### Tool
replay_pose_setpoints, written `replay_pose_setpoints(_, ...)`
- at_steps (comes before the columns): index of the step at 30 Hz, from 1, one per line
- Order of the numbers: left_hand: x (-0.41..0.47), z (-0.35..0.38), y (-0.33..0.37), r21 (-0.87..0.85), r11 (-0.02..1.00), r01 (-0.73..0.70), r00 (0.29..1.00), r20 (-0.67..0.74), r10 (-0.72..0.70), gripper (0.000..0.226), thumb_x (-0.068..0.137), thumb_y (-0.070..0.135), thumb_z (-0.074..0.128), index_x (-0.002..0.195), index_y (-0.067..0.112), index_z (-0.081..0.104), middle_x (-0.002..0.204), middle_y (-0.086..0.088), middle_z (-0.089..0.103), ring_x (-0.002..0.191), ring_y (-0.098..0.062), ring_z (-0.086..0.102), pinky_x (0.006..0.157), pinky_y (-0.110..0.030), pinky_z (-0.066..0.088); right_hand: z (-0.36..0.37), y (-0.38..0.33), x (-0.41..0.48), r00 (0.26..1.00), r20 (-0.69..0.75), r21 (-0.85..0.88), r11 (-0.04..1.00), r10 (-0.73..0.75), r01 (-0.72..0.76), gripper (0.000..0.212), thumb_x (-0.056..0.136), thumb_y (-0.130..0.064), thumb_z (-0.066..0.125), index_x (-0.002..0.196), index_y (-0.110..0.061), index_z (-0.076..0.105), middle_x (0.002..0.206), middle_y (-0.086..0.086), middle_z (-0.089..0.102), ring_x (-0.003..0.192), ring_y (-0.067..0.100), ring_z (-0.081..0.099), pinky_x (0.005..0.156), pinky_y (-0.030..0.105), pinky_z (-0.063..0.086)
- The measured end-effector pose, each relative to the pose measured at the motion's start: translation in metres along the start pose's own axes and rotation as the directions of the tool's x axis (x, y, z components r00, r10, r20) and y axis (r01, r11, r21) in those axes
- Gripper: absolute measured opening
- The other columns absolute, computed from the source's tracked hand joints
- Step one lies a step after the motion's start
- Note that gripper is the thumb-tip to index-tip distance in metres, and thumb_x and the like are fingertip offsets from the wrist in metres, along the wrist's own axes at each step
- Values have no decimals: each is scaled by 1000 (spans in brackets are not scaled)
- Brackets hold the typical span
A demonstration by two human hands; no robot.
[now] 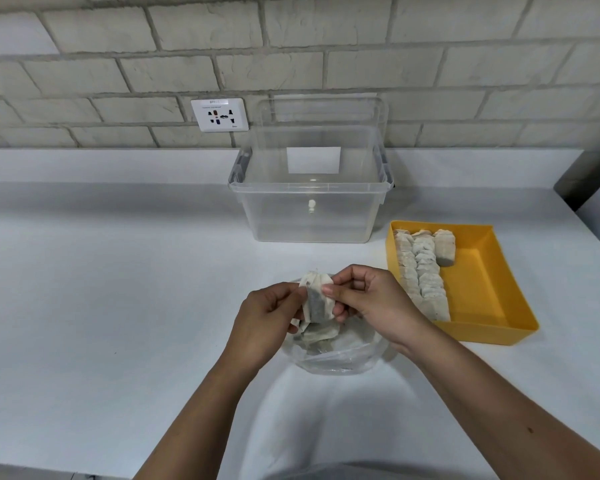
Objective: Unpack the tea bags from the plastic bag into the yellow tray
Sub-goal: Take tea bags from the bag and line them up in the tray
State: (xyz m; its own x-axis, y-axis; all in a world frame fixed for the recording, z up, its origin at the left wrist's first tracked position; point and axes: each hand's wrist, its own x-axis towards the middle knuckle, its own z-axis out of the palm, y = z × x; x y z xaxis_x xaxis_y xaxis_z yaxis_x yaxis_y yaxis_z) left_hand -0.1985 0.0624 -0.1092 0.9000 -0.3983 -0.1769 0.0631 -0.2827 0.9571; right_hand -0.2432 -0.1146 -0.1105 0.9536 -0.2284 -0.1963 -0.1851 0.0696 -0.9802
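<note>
Both forearms (499, 410) come in from the bottom of the frame and meet in the lower centre, above the plastic bag (336, 356). This bag lies open on the white counter (101, 289), with more tea bags inside it, partly hidden under the hands.

The left hand (264, 323) pinches the left edge of a tea bag (317, 301) with curled fingers. The right hand (371, 303) pinches its right edge with thumb and forefinger. The tea bag is lifted just above the plastic bag, and its long axis stands nearly upright in the frame. I cannot tell if only one is held or if two stick together.

The tray (478, 282) lies to the right of the hands, at the right middle of the frame, so the right hand is clearly the nearer one. Its long side runs from the far end toward the near end, a little slanted. Two rows (421, 271) of tea bags lie along its left wall, and a third row has only one piece at the far end. The right part of the tray floor is bare.

I judge the coming move is a short carry to the right, best done by the right hand alone, with the tea bag laid down in line with the third row.

A clear bin (309, 209) stands behind, near the wall.
</note>
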Motion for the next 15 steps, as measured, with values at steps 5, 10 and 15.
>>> replay_pose_setpoints(5,1,3,-2,30,999,-21,1000,-18,21,22,95,35,65,84,20,77,78,-8,75,79,-25,72,74,-35,58,6,1,3,1000,-24,31,999,-13,13,14,81,-3,74,86,3,62,63,14,60,48,16,60,49,25,53)
replay_pose_setpoints(10,6,-1,-8,69,998,-7,982,-189,20,14,94,30,67,83,25,75,74,7,76,79,-17,73,77,-34,55,0,20,5,999,-24,-173,984,-40,35,7,86,-13,72,90,-7,70,64,0,65,51,10,61,51,25,51)
replay_pose_setpoints(15,7,-5,-10,71,997,13,974,-228,4,17,94,29,66,80,25,73,75,1,75,82,-29,71,82,-46,55,-11,40,-2,974,214,-803,554,-78,221,28,78,-20,73,103,-30,70,94,-18,52,67,-9,47,62,7,33)
